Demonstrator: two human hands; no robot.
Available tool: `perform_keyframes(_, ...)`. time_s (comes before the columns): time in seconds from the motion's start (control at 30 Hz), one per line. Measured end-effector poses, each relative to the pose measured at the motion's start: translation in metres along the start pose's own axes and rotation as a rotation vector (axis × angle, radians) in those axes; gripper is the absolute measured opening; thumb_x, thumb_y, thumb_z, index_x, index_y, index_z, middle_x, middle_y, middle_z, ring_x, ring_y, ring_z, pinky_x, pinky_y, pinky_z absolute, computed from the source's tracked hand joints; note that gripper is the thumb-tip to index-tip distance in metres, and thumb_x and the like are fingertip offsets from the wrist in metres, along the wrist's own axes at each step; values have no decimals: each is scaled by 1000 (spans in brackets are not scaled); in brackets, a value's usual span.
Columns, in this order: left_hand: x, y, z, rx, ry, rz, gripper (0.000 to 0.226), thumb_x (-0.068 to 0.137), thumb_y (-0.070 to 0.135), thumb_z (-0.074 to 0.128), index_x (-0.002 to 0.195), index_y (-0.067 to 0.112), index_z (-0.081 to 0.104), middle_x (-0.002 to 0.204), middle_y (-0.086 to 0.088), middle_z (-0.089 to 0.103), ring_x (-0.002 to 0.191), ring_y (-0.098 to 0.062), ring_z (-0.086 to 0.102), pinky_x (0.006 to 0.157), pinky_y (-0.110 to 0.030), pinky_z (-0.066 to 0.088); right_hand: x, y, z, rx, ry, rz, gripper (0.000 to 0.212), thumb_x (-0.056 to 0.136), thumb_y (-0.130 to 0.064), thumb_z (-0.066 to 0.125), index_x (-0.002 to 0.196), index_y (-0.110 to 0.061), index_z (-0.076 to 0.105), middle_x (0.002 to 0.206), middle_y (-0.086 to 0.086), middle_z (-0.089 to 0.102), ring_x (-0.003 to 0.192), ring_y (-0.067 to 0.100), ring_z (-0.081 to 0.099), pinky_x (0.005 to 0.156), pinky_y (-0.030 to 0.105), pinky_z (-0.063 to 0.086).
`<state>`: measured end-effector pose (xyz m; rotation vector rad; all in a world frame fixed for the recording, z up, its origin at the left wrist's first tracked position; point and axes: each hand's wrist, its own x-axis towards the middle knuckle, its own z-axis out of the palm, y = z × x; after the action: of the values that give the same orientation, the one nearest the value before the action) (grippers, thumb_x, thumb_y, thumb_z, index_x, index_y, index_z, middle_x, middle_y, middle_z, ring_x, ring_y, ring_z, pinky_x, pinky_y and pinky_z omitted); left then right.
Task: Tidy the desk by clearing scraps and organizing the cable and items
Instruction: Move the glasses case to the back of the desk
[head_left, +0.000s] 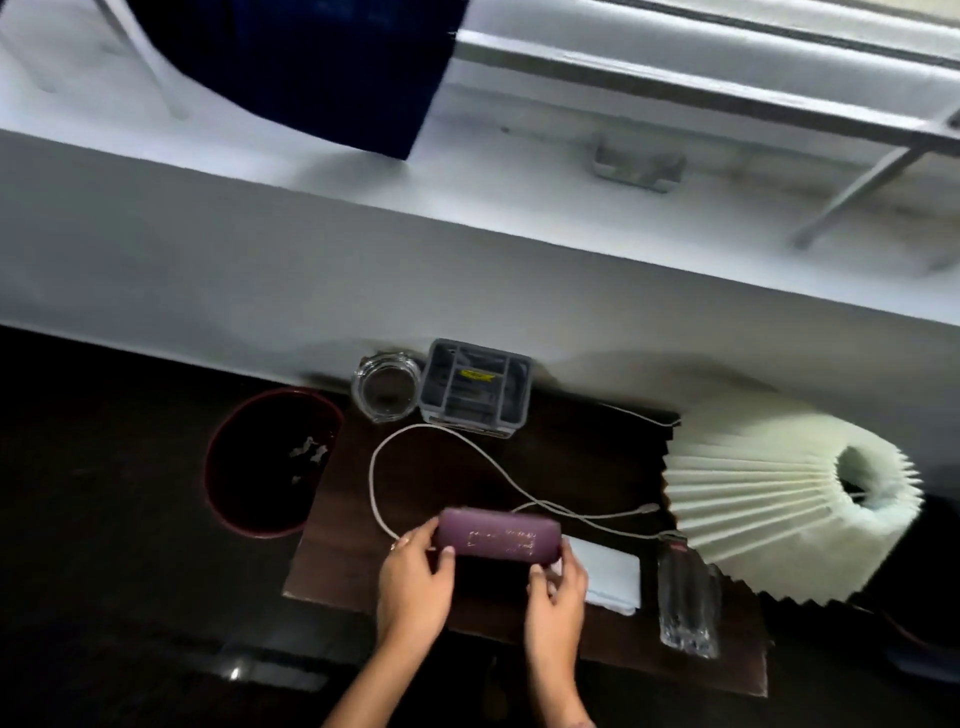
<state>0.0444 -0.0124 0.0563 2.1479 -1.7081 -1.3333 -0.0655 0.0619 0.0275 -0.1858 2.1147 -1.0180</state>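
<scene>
I hold a maroon oblong case over the front of the dark wooden desk. My left hand grips its left end and my right hand grips its right end from below. A white cable loops loosely across the desk behind the case, its plug ends lying toward the right. A white flat pad lies just right of my right hand. A dark bin with a red rim stands left of the desk, with pale scraps inside.
A grey compartment organizer and a glass ashtray stand at the desk's back edge against the white wall. A pleated white lampshade lies on its side at right. A clear plastic bottle lies near the front right.
</scene>
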Motion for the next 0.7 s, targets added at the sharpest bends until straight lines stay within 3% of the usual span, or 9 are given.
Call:
perform_keyframes(0.13,23,52,41,34,-112,110,50,87,21,58,135,14,47,131,-11,58,122,-23,53,102,-28,39,59,-22,-29,-89,60,-53,52,92,-5,51,140,-4,32,146,18,31,120,29,47,99,29,37)
perform_keyframes(0.23,47,77,63,81,-193,144,53,88,23,57,138,14,42,136,-13,53,127,-27,48,101,-27,37,96,-30,-38,-107,62,-49,55,92,-9,52,143,-4,29,151,19,24,139,29,28,113,30,23)
perform_keyframes(0.43,76,84,77,134,-334,195,59,90,18,54,144,12,31,147,-15,39,130,-28,45,109,-29,34,120,-35,-45,-43,-19,-42,56,92,-6,50,143,-8,28,149,15,30,138,28,30,118,38,24)
perform_keyframes(0.57,53,69,79,337,-177,464,56,90,15,47,144,11,31,152,-11,29,138,-24,31,114,-28,26,99,-25,-46,-373,52,-274,56,91,1,47,143,-6,29,153,16,21,143,28,20,120,33,16)
perform_keyframes(0.7,33,56,89,599,-189,660,65,90,15,40,149,11,14,160,-5,5,147,-19,4,121,-33,15,85,-3,-39,-712,-75,-498,65,90,3,38,147,-10,10,158,8,-4,147,20,-2,116,22,3)
